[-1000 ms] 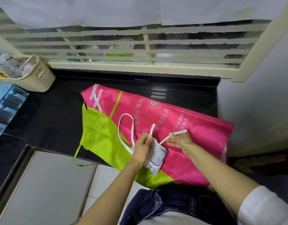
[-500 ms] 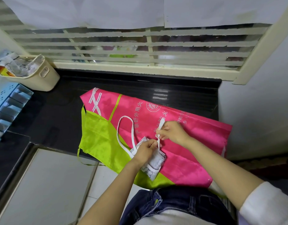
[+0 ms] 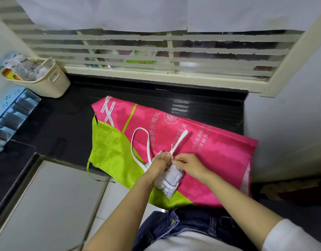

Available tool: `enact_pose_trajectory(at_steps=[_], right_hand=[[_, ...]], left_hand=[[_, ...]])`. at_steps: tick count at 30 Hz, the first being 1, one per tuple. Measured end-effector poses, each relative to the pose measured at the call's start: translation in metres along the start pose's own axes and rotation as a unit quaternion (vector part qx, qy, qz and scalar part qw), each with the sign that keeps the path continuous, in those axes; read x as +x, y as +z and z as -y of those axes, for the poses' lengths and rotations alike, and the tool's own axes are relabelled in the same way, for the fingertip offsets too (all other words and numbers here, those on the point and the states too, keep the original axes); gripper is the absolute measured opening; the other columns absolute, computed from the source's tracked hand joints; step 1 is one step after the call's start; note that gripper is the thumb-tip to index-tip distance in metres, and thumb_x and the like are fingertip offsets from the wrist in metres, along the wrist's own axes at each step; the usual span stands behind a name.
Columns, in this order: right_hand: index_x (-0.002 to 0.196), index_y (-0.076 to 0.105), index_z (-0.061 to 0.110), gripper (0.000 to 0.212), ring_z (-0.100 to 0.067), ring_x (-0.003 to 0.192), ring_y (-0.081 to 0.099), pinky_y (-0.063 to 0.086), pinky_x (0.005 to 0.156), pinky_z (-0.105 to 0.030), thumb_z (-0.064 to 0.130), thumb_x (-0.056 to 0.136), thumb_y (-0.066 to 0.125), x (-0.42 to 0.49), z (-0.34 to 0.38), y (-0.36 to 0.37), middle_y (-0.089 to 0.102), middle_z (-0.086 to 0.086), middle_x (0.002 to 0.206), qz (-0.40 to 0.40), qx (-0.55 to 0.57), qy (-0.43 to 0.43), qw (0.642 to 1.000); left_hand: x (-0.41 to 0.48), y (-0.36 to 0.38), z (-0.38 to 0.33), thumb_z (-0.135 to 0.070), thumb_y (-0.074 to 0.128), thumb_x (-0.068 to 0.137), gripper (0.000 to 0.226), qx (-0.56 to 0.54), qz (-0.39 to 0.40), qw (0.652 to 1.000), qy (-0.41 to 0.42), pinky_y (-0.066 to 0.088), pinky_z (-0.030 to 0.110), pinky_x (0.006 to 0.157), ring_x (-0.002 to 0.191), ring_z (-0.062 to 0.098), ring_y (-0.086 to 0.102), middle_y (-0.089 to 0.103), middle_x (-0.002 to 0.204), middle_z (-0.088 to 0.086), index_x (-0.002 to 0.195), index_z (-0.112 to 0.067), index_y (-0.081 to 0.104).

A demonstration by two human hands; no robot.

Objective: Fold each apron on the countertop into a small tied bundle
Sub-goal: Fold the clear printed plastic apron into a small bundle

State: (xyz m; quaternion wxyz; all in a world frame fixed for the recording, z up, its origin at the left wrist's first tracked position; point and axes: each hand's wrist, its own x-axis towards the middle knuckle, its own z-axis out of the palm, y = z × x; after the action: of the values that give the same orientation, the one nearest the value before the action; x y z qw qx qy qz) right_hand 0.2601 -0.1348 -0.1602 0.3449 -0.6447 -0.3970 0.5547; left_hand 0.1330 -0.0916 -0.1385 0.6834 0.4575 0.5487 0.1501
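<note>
A small white folded apron bundle point(image 3: 170, 182) lies on top of a spread pink apron point(image 3: 210, 153) with white print, which overlaps a lime-green apron point(image 3: 112, 153) on the black countertop point(image 3: 65, 124). My left hand point(image 3: 158, 164) grips the bundle's upper end and pinches a white strap point(image 3: 179, 140) that runs up and to the right. My right hand point(image 3: 187, 163) pinches the strap right beside the left fingers. A white strap loop point(image 3: 139, 144) lies to the left of the bundle.
A cream basket point(image 3: 53, 82) of packets stands at the back left, a blue rack point(image 3: 9, 113) at the left edge. The window frame point(image 3: 156, 75) runs behind the counter. A white wall point(image 3: 286, 124) closes the right side. A green tie point(image 3: 94, 176) hangs off the counter's front edge.
My right hand carried the strap from the right over to the bundle's top, then came down to meet the left hand. The strap end now points up-right.
</note>
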Motion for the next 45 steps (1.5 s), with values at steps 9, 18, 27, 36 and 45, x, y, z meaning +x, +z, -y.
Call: enact_pose_trajectory(at_steps=[9, 18, 27, 36, 45], right_hand=[[0.073, 0.054, 0.015, 0.024, -0.011, 0.051, 0.046, 0.038, 0.048, -0.015, 0.002, 0.092, 0.054, 0.0, 0.002, 0.005, 0.053, -0.004, 0.057, -0.026, 0.033, 0.02, 0.999], [0.075, 0.067, 0.013, 0.018, -0.004, 0.042, 0.055, 0.046, 0.047, -0.02, 0.005, 0.09, 0.06, 0.002, 0.005, 0.005, 0.062, -0.006, 0.057, -0.024, -0.057, -0.006, 0.998], [0.061, 0.058, 0.009, 0.027, -0.017, 0.061, 0.057, 0.041, 0.054, -0.03, 0.015, 0.087, 0.055, -0.008, 0.025, -0.001, 0.063, -0.008, 0.062, 0.031, -0.236, -0.022, 0.971], [0.071, 0.055, 0.009, 0.025, -0.008, 0.049, 0.053, 0.046, 0.043, -0.013, 0.009, 0.096, 0.052, -0.004, 0.022, 0.002, 0.053, -0.006, 0.063, -0.001, 0.116, 0.135, 0.984], [0.083, 0.059, 0.002, 0.016, -0.01, 0.066, 0.05, 0.051, 0.052, -0.012, 0.002, 0.096, 0.049, -0.008, 0.018, -0.006, 0.058, -0.006, 0.069, 0.01, 0.408, 0.204, 0.89]], left_hand=[[-0.002, 0.009, 0.005, -0.001, 0.032, 0.1, 0.034, -0.047, -0.129, 0.989, 0.056, 0.034, 0.014, 0.045, 0.045, 0.007, 0.04, 0.046, 0.056, 0.005, 0.072, -0.006, 0.05], [-0.008, 0.014, -0.013, -0.012, 0.048, 0.097, 0.023, 0.153, -0.242, 0.944, 0.164, 0.035, 0.006, 0.058, 0.061, -0.004, 0.05, 0.053, 0.074, -0.002, 0.085, -0.009, 0.067], [-0.002, 0.015, -0.025, -0.012, 0.052, 0.094, 0.027, 0.228, -0.134, 0.95, 0.168, 0.042, 0.019, 0.061, 0.058, 0.007, 0.054, 0.059, 0.059, -0.01, 0.073, -0.019, 0.067], [-0.004, 0.003, -0.022, 0.004, 0.049, 0.088, 0.024, 0.25, -0.148, 0.93, 0.227, 0.038, 0.011, 0.059, 0.064, 0.006, 0.052, 0.055, 0.07, -0.009, 0.087, -0.019, 0.053], [-0.002, -0.01, 0.002, -0.008, 0.068, 0.081, 0.009, 0.35, -0.06, 0.912, 0.204, 0.034, 0.007, 0.071, 0.077, 0.003, 0.046, 0.043, 0.087, -0.005, 0.085, -0.013, 0.062]])
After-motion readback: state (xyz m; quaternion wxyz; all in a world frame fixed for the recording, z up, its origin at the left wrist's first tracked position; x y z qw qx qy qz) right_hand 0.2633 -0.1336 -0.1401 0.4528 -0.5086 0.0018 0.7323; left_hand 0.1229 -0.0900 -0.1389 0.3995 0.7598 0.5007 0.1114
